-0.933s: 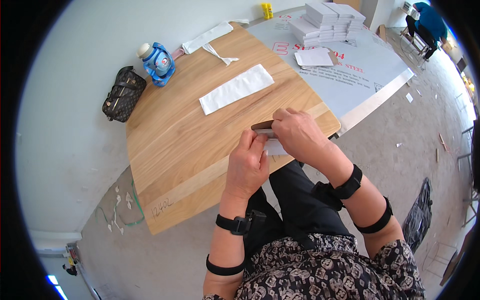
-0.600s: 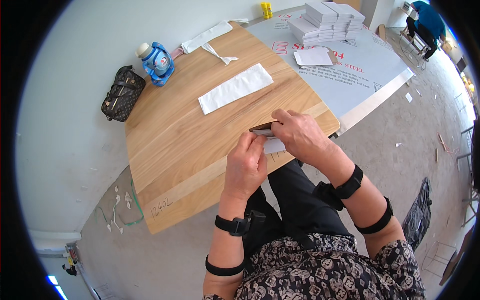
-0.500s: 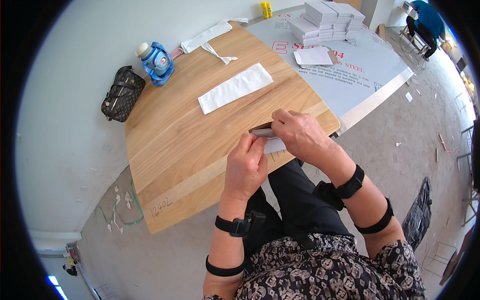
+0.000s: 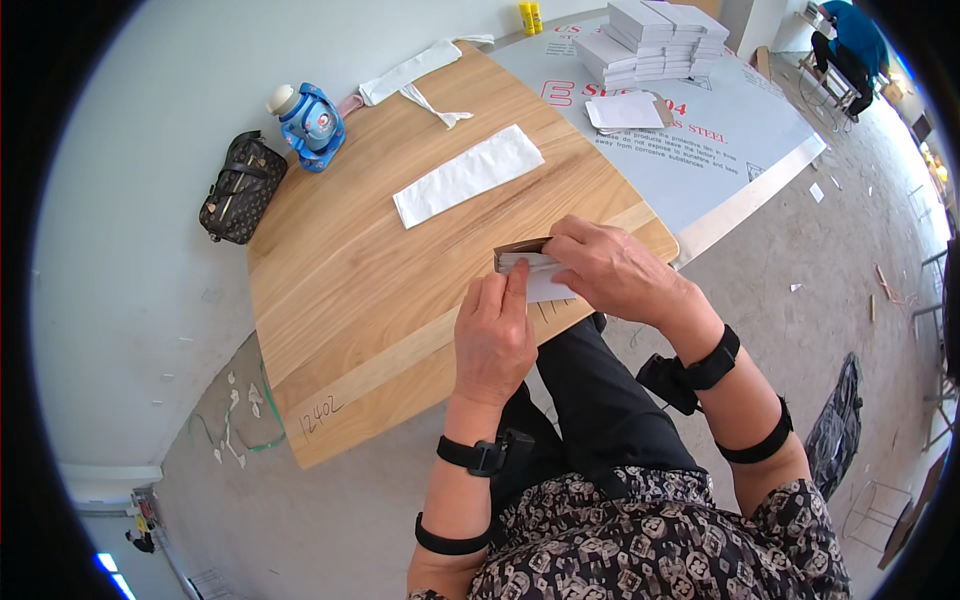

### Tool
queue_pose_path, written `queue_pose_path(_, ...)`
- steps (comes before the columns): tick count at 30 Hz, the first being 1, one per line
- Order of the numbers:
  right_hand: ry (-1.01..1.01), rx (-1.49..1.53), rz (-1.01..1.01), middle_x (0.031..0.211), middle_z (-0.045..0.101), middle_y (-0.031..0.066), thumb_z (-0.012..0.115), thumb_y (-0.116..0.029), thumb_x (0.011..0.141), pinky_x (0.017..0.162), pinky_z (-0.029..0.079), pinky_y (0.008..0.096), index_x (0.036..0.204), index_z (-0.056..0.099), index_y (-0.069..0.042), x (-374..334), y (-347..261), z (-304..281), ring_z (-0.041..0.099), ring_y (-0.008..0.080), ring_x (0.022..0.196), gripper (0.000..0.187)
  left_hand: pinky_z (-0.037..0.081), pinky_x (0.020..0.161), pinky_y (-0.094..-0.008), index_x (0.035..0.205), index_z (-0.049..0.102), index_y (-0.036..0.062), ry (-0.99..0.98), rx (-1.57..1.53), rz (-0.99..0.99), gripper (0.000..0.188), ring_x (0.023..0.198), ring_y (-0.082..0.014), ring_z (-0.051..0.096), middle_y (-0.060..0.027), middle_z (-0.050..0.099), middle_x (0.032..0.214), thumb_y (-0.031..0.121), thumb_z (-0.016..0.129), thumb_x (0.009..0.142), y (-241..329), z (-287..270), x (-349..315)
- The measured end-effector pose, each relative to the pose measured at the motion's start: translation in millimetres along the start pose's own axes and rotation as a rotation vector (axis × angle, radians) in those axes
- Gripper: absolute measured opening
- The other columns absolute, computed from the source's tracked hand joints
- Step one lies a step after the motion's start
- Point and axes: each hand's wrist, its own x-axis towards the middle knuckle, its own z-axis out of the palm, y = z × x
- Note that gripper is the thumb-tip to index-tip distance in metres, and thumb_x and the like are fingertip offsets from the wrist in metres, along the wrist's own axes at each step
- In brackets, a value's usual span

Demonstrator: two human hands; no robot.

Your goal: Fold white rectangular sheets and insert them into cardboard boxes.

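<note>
Between my hands, at the near edge of the wooden table, is a small white cardboard box (image 4: 548, 289) with a brown inner side. Its open end shows white layers packed inside. My left hand (image 4: 495, 330) closes on its left side, with the index fingertip pressed at the opening. At the right end, my right hand (image 4: 612, 268) grips the box by its brown upper edge, thumb toward the opening. The undersides of both palms are hidden. Beyond them lies a folded white cloth (image 4: 468, 176), flat on the wood and touched by neither hand.
A blue bottle (image 4: 314, 128) and a dark patterned handbag (image 4: 243, 188) stand along the table's left side. White cloth strips (image 4: 410, 72) lie at the far edge. White box stacks (image 4: 665, 42), loose white cards (image 4: 625, 110) and yellow glue sticks (image 4: 530, 18) occupy the adjoining grey-covered table.
The brown edge of the box has been lifted, so its opening is wider and the white contents show more. My left index finger has stretched up to the opening.
</note>
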Motion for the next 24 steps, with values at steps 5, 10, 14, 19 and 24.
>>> queue_pose_path(5,0.046,0.044,0.003,0.087,0.056,0.0152,0.062,0.005,0.072,0.068,0.052,0.0413,0.086,0.055,0.002,-4,2,2,0.062,0.035,0.079,0.015,0.047,0.077,-0.0403,0.123,0.056,0.0001,-0.002,0.045,-0.009,0.054,0.086,-0.032,0.053,-0.0125,0.052,0.094,-0.007,0.06,0.07,1,-3,6)
queue_pose_path(10,0.029,0.099,0.01,0.084,0.056,0.0146,0.061,0.006,0.073,0.068,0.051,0.0412,0.088,0.056,0.001,-2,1,-3,0.062,0.0356,0.077,0.017,0.043,0.083,-0.041,0.124,0.058,0.0045,0.048,0.088,-0.015,0.057,0.089,-0.0293,0.05,-0.0087,0.052,0.097,-0.007,0.061,0.069,2,-2,6)
queue_pose_path(14,0.038,0.108,0.029,0.084,0.058,0.015,0.061,0.006,0.072,0.068,0.051,0.0421,0.099,0.056,-0.001,-3,2,-2,0.062,0.0364,0.079,0.028,0.04,0.089,-0.0425,0.127,0.057,0.0071,-0.002,0.153,-0.005,0.06,0.098,-0.0293,0.049,-0.0083,0.053,0.108,-0.006,0.062,0.068,5,-2,10)
queue_pose_path(19,0.091,0.223,0.073,0.09,0.063,0.0169,0.063,0.006,0.071,0.07,0.051,0.0432,0.108,0.053,-0.003,-4,1,0,0.063,0.0377,0.084,0.04,0.036,0.095,-0.0426,0.126,0.056,0.0027,-0.01,0.151,0.102,0.06,0.112,-0.0312,0.047,-0.0105,0.051,0.122,-0.004,0.064,0.067,8,4,9)
queue_pose_path(24,0.091,0.235,0.096,0.094,0.065,0.0183,0.063,0.006,0.072,0.073,0.051,0.0426,0.11,0.053,-0.004,-4,0,0,0.063,0.038,0.088,0.041,0.036,0.094,-0.0432,0.12,0.058,0.0015,-0.018,0.102,0.07,0.052,0.109,-0.0293,0.049,-0.0102,0.054,0.114,0.0,0.065,0.069,13,-1,16)
